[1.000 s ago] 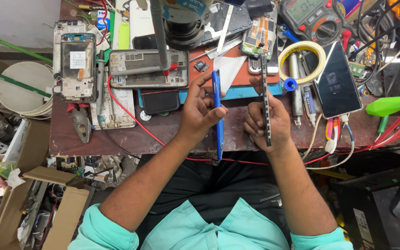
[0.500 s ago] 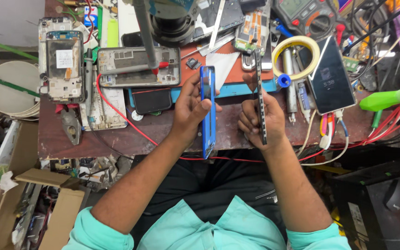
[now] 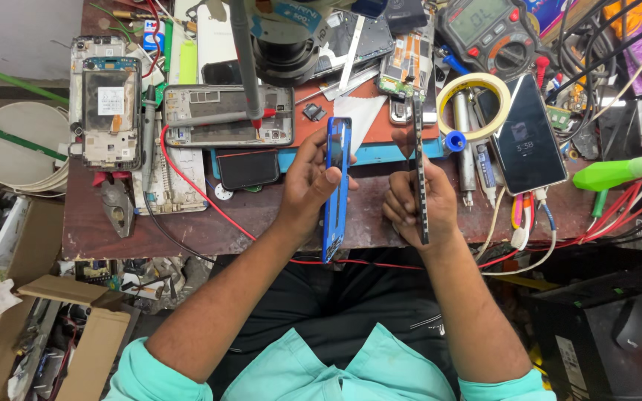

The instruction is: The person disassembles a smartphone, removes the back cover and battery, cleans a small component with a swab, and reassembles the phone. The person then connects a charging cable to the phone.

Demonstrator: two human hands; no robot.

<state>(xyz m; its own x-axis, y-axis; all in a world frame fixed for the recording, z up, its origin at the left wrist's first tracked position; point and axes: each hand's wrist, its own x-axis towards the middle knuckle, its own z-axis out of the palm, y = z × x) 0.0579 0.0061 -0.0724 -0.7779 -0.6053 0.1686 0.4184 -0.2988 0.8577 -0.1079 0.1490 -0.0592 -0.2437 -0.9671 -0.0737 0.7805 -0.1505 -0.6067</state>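
My left hand (image 3: pixel 310 178) grips a blue phone back cover (image 3: pixel 336 189), held on edge over the front of the brown workbench (image 3: pixel 187 230). My right hand (image 3: pixel 409 200) holds the dark phone body (image 3: pixel 420 174), also on edge, a short gap to the right of the cover. The two parts stand roughly parallel and apart. Both hands hover above the table's near edge, over my lap.
Opened phones (image 3: pixel 105 111) and a frame (image 3: pixel 224 115) lie at left. A roll of tape (image 3: pixel 473 104), a lit phone (image 3: pixel 529 134), a multimeter (image 3: pixel 484 30) and tangled cables crowd the right. A green-handled tool (image 3: pixel 618 172) pokes in. Cardboard boxes (image 3: pixel 76 341) sit on the floor.
Both hands have spread slightly apart, with the blue cover turned more edge-on toward me. The view has shifted a little; items on the bench stay put.
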